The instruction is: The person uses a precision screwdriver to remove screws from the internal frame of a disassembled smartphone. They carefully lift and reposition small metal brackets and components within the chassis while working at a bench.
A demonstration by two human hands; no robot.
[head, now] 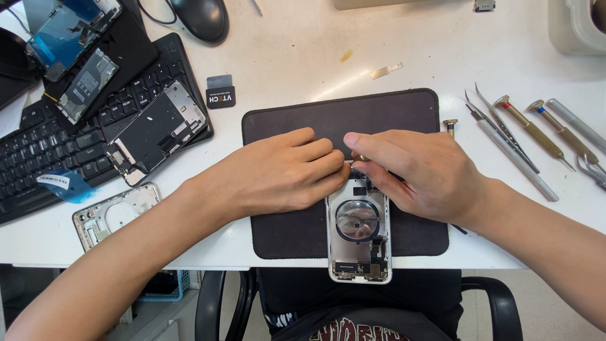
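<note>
I see an open phone (358,237) lying on a dark mat (278,233) at the near edge of a white table (303,57). Its bottom end sticks out past the table edge. Inside it I see a round silver ring and small dark parts.

My left hand (284,173) rests on the mat, with its fingers curled and the tips touching the top left corner of the phone. My right hand (420,170) lies over the top right corner. Its thumb and first finger are pinched together on something tiny and shiny; I cannot tell what it is. The two hands almost meet above the phone.

To the right lie tweezers (505,129) and screwdrivers (536,132). To the left, a black keyboard (57,151) has phone screens (154,132) resting on it, and just beside it an empty phone frame (113,215) lies on the table. A mouse (201,17) sits at the top.
</note>
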